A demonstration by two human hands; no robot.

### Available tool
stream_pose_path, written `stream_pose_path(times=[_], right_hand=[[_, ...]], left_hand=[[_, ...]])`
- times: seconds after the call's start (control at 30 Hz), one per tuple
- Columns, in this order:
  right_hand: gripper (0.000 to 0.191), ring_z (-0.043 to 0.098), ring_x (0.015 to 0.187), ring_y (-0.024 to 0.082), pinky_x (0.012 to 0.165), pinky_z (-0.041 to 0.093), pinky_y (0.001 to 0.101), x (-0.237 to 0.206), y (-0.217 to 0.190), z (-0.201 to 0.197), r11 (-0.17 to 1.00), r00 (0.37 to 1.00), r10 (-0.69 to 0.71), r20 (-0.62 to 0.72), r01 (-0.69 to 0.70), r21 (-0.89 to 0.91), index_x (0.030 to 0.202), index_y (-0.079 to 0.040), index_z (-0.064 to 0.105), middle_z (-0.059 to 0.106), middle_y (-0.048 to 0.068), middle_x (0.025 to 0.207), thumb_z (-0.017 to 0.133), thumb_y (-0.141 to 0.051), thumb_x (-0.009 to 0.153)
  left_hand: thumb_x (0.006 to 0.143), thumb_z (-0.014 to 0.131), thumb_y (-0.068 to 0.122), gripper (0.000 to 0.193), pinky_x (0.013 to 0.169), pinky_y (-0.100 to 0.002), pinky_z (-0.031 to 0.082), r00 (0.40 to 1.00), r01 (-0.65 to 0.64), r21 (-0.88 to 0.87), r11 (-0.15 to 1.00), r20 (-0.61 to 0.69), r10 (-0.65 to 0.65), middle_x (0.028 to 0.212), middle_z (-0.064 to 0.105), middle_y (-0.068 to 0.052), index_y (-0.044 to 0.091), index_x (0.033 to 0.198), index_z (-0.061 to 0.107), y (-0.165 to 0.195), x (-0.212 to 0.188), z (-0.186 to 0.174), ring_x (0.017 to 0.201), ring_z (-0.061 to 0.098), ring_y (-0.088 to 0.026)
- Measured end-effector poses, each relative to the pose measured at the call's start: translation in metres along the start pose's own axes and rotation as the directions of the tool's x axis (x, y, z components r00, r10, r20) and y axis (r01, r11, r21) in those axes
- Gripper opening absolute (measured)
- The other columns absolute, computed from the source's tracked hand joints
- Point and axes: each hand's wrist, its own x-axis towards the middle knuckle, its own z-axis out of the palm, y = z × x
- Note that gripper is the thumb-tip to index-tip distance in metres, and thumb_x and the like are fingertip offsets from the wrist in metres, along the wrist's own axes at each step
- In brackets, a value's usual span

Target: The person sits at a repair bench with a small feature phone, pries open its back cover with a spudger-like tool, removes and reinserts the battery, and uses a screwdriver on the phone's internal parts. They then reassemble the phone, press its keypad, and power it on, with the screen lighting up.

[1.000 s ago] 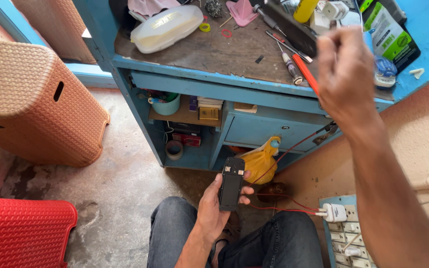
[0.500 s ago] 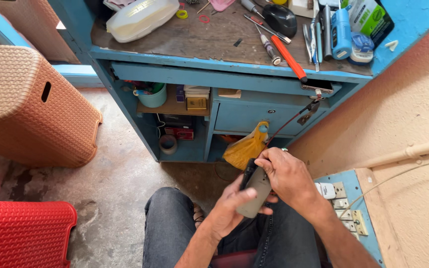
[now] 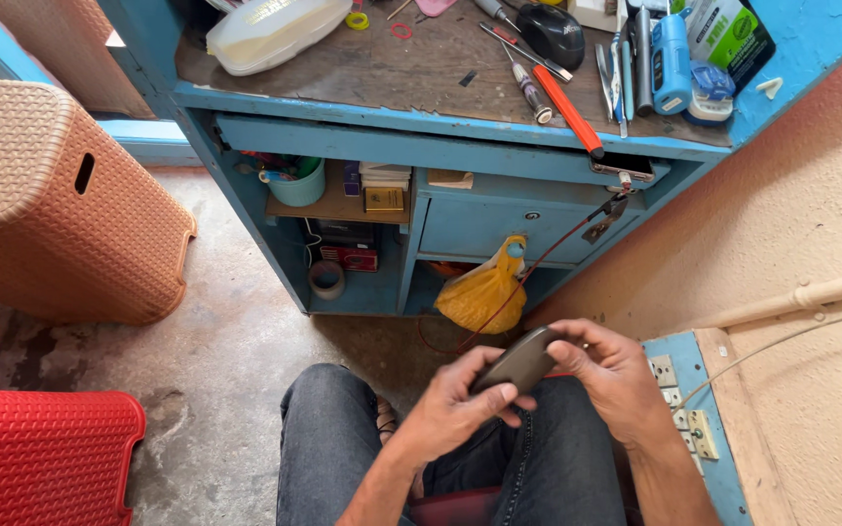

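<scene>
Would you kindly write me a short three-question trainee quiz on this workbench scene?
1. True or false: both hands grip the dark device.
2. The yellow bag hangs: A) in front of the bench's drawer, B) on the red stool, C) on the wall.
3. Fill in: the orange-handled tool lies on the ____.

Key: 1. True: the left hand and the right hand both hold it. 2. A. 3. Benchtop.
</scene>
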Motion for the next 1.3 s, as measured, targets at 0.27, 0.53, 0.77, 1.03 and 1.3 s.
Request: stream_pose_path(times=[0.27,0.53,0.77,1.03,1.3], right_hand=[[0.044,0.071,0.099,0.014,0.091,0.056,0.0282,-0.020,0.008,-0.010,1.000,0.998,-0.003,-0.062,0.004,0.018,0.126,-0.002,0.066,0.077,0.008,0.107,0.071,-0.008,0.083],[0.035,0.072,0.089,0.018,0.082,0.065,0.0369,-0.026,0.008,-0.011,0.996,0.981,-0.036,-0.190,0.050,0.069,0.118,0.005,0.070,0.074,0.011,0.101,0.074,-0.010,0.086],[0.046,0.070,0.081,0.014,0.068,0.063,0.0325,-0.029,-0.007,-0.006,0.999,0.976,0.034,-0.213,-0.025,0.043,0.137,-0.003,0.063,0.072,0.010,0.097,0.068,-0.015,0.093],[0.044,0.071,0.073,0.015,0.063,0.058,0.0280,-0.023,-0.006,-0.001,0.972,0.979,0.171,-0.112,-0.149,0.184,0.126,-0.005,0.064,0.075,0.005,0.086,0.067,-0.031,0.091],[0.030,0.056,0.067,0.007,0.058,0.045,0.0238,-0.005,0.007,-0.002,0.998,0.983,0.013,-0.181,-0.022,-0.050,0.103,-0.002,0.074,0.067,0.000,0.078,0.077,-0.029,0.089]], left_hand=[[0.097,0.074,0.013,0.034,0.079,-0.025,0.059,0.911,-0.279,0.623,0.731,-0.068,0.406,0.107,0.079,-0.010,-0.003,0.126,0.071,0.013,-0.005,0.006,0.090,0.074,-0.015],[0.094,0.076,0.004,0.041,0.085,-0.027,0.062,0.951,-0.223,0.388,0.894,-0.114,0.287,0.107,0.078,-0.010,-0.002,0.133,0.065,0.018,-0.002,0.013,0.097,0.073,-0.012],[0.087,0.077,0.007,0.065,0.092,-0.031,0.058,0.955,-0.226,0.491,0.842,-0.057,0.290,0.120,0.069,-0.017,0.006,0.146,0.051,0.040,-0.006,0.020,0.110,0.067,-0.022],[0.095,0.075,0.010,0.038,0.099,-0.035,0.060,0.865,-0.420,0.635,0.648,0.064,0.497,0.129,0.072,-0.016,0.003,0.131,0.066,0.025,0.000,0.025,0.119,0.072,-0.026],[0.107,0.063,0.030,0.038,0.072,-0.024,0.054,0.973,-0.143,0.326,0.934,-0.124,0.193,0.103,0.066,-0.007,-0.006,0.115,0.073,-0.013,-0.003,-0.001,0.084,0.063,-0.010]])
